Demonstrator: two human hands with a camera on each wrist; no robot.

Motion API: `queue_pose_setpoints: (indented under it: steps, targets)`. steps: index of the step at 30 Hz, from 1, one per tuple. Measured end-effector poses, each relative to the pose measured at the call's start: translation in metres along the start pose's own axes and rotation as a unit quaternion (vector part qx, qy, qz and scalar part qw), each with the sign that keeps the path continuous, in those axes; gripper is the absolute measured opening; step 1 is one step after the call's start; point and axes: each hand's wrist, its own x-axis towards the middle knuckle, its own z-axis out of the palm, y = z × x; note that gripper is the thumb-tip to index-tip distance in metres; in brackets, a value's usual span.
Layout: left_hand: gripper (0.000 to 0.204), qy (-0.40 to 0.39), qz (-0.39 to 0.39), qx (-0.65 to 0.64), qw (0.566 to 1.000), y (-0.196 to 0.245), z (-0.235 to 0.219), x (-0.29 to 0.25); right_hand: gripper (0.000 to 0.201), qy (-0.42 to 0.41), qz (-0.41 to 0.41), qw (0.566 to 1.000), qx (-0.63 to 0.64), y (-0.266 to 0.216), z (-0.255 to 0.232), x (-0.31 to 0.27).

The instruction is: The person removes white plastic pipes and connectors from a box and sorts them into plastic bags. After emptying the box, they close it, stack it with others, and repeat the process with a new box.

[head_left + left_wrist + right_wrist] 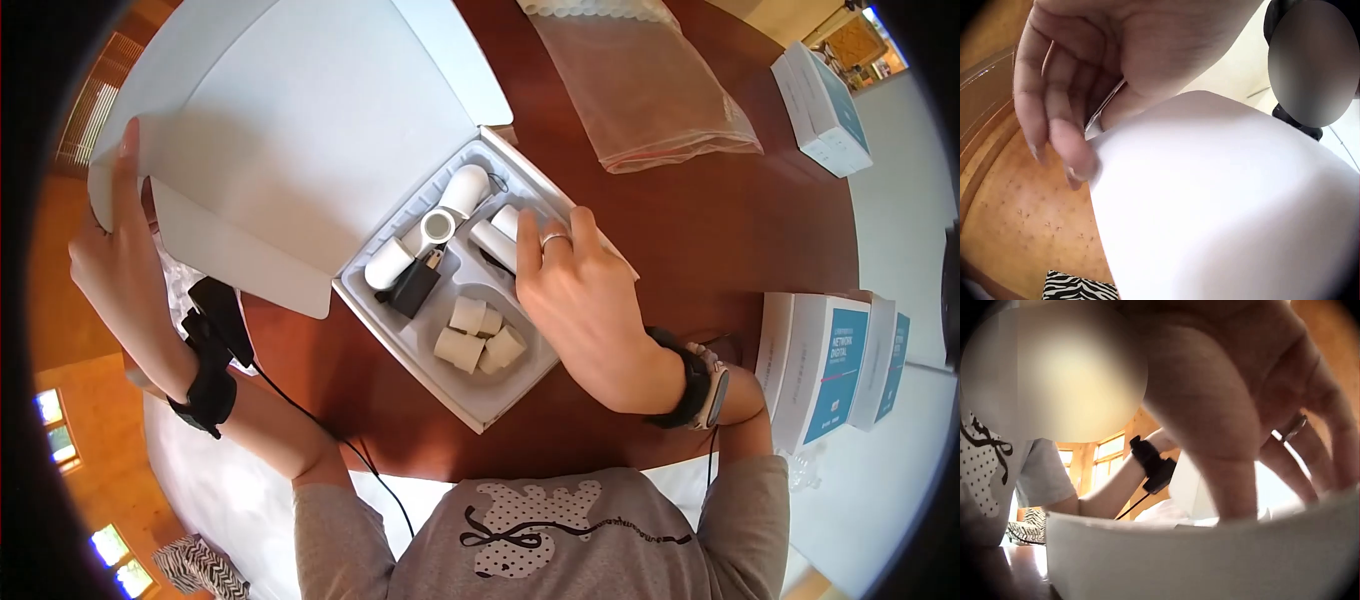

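A white cardboard box (pixel 408 350) lies open on the table, its moulded tray holding several parts. My left hand (pixel 125 235) grips the side edge of the raised lid (pixel 300 120), fingers curled at that edge in the left wrist view. My right hand (pixel 590 290) reaches down into the tray's right compartment, fingers against white cylinders (pixel 495 243); its fingertips are hidden behind the box wall in the right wrist view, so I cannot tell whether they pinch one. Beside it are a white rounded device (pixel 464 192), a black plug adapter (pixel 413 290) and several cream cylindrical pieces (pixel 460 350).
A clear bubble-wrap bag (pixel 660 100) lies on the table behind the box. Blue-and-white cartons (pixel 835 370) stand at the right, with another carton (pixel 825 110) at the far right. Black cables (pixel 310 410) run from both wrist straps toward the body.
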Motion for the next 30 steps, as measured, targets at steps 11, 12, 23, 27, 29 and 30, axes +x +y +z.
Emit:
queue_pose_setpoints:
  steps: [11,12,23,27,29,30]
  targets:
    - [0.048,-0.031,-0.024,0.018,0.999,-0.003,-0.004,0.005,0.049,-0.014,0.024,0.978,0.209,0.013,0.008,0.007]
    - [0.05,-0.042,-0.026,0.04,0.998,-0.005,-0.004,0.006,0.05,-0.033,0.024,0.973,0.227,0.015,0.008,0.008]
    - [0.029,-0.129,0.25,-0.177,0.943,0.149,-0.028,-0.065,0.051,0.099,0.058,0.861,0.496,0.109,-0.01,0.015]
    - [0.031,-0.395,0.388,-0.2,0.808,0.21,0.029,-0.08,0.047,0.127,0.242,0.779,0.565,0.176,-0.033,-0.006]
    - [0.045,-0.365,0.404,-0.164,0.823,0.241,0.069,-0.088,0.051,0.102,0.28,0.786,0.542,0.193,-0.038,-0.021]
    - [0.05,-0.321,0.423,-0.158,0.832,0.255,0.088,-0.092,0.052,0.078,0.297,0.775,0.552,0.197,-0.041,-0.028]
